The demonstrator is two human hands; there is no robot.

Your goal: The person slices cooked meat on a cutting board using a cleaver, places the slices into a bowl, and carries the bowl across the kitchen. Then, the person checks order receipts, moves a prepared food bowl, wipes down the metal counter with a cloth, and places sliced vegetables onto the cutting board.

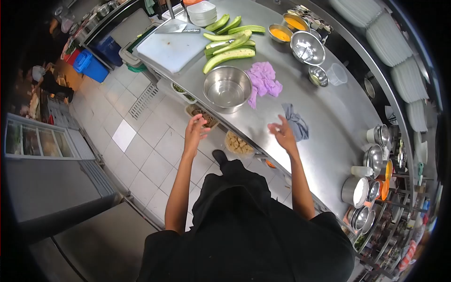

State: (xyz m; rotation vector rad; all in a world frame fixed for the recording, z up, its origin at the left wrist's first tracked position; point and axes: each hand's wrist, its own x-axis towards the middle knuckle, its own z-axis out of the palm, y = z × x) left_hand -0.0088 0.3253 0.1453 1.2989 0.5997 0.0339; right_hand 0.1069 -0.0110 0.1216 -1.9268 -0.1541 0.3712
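My left hand (195,131) is raised in front of the counter's edge, fingers apart, with nothing in it. Over the steel counter (324,141), my right hand (283,133) is also open and bare, close beside a crumpled grey cloth (296,123). An empty steel pot (228,89) stands near the edge, beyond both hands. Touching its right side is a purple cloth (264,81). Several green, partly peeled long vegetables (230,57) lie behind the pot, next to a white cutting board (171,49) with a cleaver (176,29) on it.
Steel bowls (307,48), some with orange liquid (280,33), stand at the back. White plates (387,40) are stacked on the right shelf. More pots (355,191) line the right end. A container of pale chunks (238,143) sits below the counter. Blue bins (89,66) stand left.
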